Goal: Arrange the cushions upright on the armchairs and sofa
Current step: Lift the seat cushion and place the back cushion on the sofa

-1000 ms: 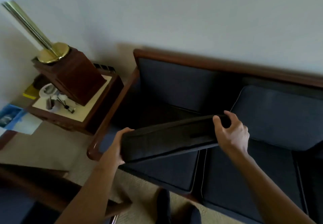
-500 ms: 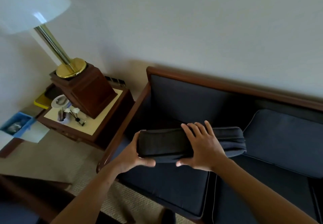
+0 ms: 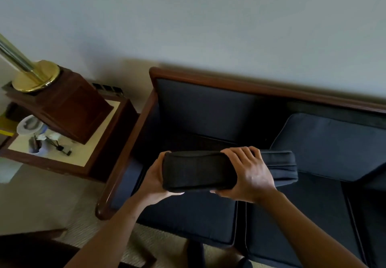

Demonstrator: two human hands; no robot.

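I hold a dark navy cushion [image 3: 198, 171] on its edge above the left seat of the sofa [image 3: 200, 108], its top edge facing me. My left hand [image 3: 155, 179] grips the cushion's left end. My right hand [image 3: 248, 175] lies over the top edge near the middle, fingers curled over the far side. A second navy cushion [image 3: 330, 144] leans upright against the sofa back over the neighbouring seat on the right. The sofa has a dark wooden frame [image 3: 250, 84] and blue seat pads [image 3: 188, 219].
A wooden side table [image 3: 62, 163] stands left of the sofa, carrying a brass lamp [image 3: 35, 77] on a wooden block, a cup and small items. The sofa's wooden armrest [image 3: 123, 159] is beside my left hand. Beige carpet lies below; a dark wooden piece sits at the bottom left.
The cushion has been turned from lying flat and tilted to standing on its edge. My right hand moved from its right end to the middle of the top edge.
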